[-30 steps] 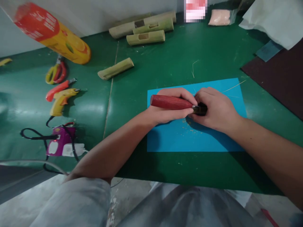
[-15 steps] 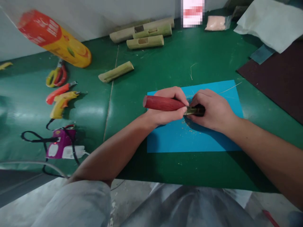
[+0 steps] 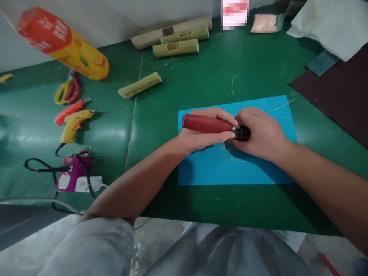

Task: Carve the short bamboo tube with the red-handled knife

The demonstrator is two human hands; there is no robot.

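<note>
My left hand [image 3: 195, 142] is closed around a carving tool with a thick red wooden handle [image 3: 208, 123]. Its metal end points right, into a short, hollow, dark-looking piece of bamboo [image 3: 243, 133]. The fingers of my right hand [image 3: 260, 132] are wrapped around that piece, hiding much of it. Both hands meet above a blue sheet [image 3: 207, 172], where small pale shavings [image 3: 234, 159] are scattered. The tool's cutting tip cannot be seen.
Cut bamboo tubes [image 3: 176, 48] lie along the wall, one shorter bamboo piece [image 3: 140, 85] nearer. At left are an orange bottle [image 3: 89, 63], scissors [image 3: 68, 90], a red cutter [image 3: 70, 111], a yellow glue gun [image 3: 73, 124] and a purple power box [image 3: 71, 172] with cables. A dark board [image 3: 339, 92] lies right.
My left hand and the red-handled tool have moved right, closer to my right hand, so the tool reaches further over the bamboo. My right hand stays nearly in place. The view shifts slightly.
</note>
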